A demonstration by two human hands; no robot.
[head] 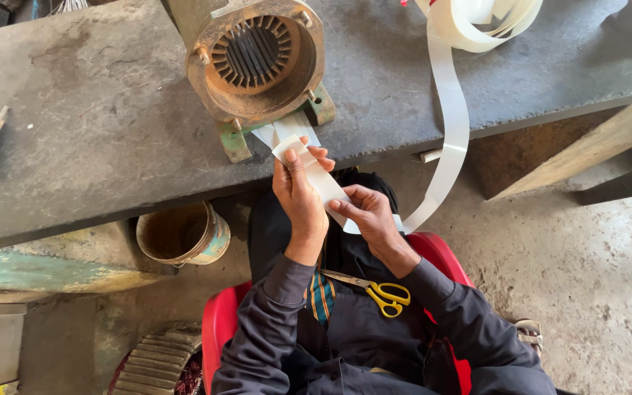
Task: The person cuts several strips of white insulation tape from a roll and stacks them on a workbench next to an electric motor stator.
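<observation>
Seated in a red chair point(221, 322) just below the edge of the dark stone bench point(111, 132). Left hand point(298, 186) raised, wrist bent upward, thumb and fingers pinched together on the upper end of a short white strip point(316, 172), folded over at its top. Right hand point(367, 212) lower and to the right of it, palm turned inward, fingers curled and clamped on the strip's lower end, forearm angled back toward the lap. Strip held slanting just in front of the bench edge, directly below the rusty motor stator point(256, 58) standing on the bench with its slotted bore facing up. More white strips point(287, 132) lying flat at the stator's green foot. To the stator's right, a long white ribbon point(453, 124) trailing off the bench from a loose coil and down toward the right hand. Yellow-handled scissors point(374, 291) resting on the lap, well below the stator. Worn bucket point(183, 234) under the bench, below-left of the stator.
</observation>
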